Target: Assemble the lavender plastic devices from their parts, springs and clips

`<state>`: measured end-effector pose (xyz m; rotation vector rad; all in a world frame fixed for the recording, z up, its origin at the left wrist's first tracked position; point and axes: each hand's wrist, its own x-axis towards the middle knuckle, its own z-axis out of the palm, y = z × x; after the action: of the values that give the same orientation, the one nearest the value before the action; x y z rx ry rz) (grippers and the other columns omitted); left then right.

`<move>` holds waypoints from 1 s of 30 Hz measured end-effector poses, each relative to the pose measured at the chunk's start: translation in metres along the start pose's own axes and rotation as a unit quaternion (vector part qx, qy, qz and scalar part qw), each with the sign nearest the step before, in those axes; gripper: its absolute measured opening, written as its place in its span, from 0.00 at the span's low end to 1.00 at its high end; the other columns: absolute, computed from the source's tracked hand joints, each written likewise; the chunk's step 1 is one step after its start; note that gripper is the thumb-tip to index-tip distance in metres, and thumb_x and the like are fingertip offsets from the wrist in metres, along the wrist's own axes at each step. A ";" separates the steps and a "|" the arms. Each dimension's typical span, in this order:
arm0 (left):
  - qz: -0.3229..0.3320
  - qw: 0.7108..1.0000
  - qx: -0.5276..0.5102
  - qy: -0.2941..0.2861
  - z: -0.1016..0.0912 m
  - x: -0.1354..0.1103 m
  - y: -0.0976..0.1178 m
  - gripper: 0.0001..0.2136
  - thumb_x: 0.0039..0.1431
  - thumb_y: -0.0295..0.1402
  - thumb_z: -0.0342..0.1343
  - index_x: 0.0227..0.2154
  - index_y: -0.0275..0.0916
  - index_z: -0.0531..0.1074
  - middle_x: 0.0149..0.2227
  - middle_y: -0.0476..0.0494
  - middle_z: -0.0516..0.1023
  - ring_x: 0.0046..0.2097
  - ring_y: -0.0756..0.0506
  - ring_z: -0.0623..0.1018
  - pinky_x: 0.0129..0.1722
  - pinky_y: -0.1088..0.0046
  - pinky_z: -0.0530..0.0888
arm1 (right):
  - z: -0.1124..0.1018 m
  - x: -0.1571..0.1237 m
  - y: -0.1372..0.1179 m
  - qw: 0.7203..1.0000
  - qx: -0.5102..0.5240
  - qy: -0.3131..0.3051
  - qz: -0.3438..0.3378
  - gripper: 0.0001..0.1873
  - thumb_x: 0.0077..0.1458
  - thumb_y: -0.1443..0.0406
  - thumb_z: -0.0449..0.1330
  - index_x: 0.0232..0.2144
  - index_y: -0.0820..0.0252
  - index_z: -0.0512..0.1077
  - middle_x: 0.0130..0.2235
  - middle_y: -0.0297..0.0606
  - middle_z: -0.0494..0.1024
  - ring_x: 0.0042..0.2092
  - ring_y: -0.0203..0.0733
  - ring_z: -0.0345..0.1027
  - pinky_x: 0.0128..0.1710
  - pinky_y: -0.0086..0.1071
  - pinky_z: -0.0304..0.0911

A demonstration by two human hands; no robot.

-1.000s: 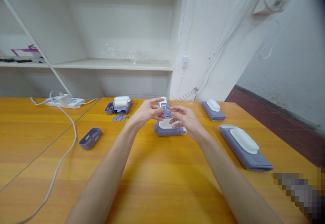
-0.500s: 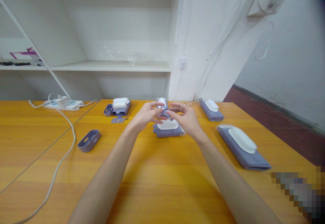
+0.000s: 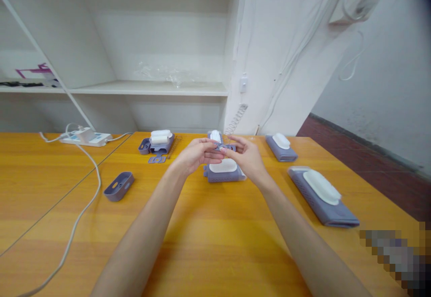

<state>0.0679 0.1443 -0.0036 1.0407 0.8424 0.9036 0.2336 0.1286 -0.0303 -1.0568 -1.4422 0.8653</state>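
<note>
My left hand point(image 3: 195, 155) and my right hand point(image 3: 246, 157) meet above the table's middle, fingers pinched together on a small purple part point(image 3: 224, 146) held between them. A thin coiled metal spring point(image 3: 235, 120) rises up and to the right from that part. Just below my hands lies a purple unit with a white pad point(image 3: 223, 170) on the wooden table point(image 3: 208, 234). Behind my fingers stands another purple and white piece point(image 3: 215, 136).
A purple cup-like shell point(image 3: 119, 185) lies at the left, a purple and white assembly point(image 3: 158, 141) with loose bits behind it. Two more padded purple units point(image 3: 281, 147) point(image 3: 322, 195) lie to the right. A power strip point(image 3: 86, 137) and white cable point(image 3: 84, 203) cross the left side. White shelves stand behind.
My fingers have closed together on the small purple part. The spring, lying flat on the table before, now sticks up behind my right hand.
</note>
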 end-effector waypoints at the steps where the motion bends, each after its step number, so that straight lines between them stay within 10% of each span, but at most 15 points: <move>1: -0.001 1.000 0.003 -0.001 0.000 0.000 0.000 0.07 0.50 0.26 0.58 0.34 0.31 0.70 0.28 0.38 0.79 0.28 0.46 0.79 0.31 0.70 0.77 | 0.000 -0.001 0.000 1.000 -0.007 0.003 -0.001 0.31 0.42 0.56 0.67 0.48 0.60 0.68 0.37 0.40 0.79 0.37 0.42 0.72 0.37 0.33 0.67; 20: -0.021 0.994 0.108 0.002 -0.001 -0.005 0.001 0.05 0.55 0.31 0.54 0.29 0.33 0.69 0.23 0.39 0.78 0.23 0.47 0.77 0.25 0.72 0.76 | 0.004 -0.001 -0.004 0.997 -0.042 0.027 -0.053 0.26 0.47 0.53 0.63 0.46 0.60 0.70 0.39 0.42 0.78 0.38 0.42 0.72 0.35 0.33 0.67; 30: -0.022 0.986 0.163 0.000 0.003 -0.013 0.006 0.11 0.54 0.38 0.55 0.34 0.34 0.66 0.25 0.39 0.78 0.24 0.47 0.77 0.27 0.70 0.76 | 0.005 -0.005 -0.014 0.984 0.095 0.125 -0.087 0.44 0.49 0.59 0.63 0.63 0.49 0.45 0.36 0.35 0.76 0.30 0.39 0.74 0.34 0.36 0.72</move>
<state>0.0641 0.1333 0.0045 1.2978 1.0321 0.7437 0.2263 0.1191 -0.0195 -0.8492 -1.1950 0.7027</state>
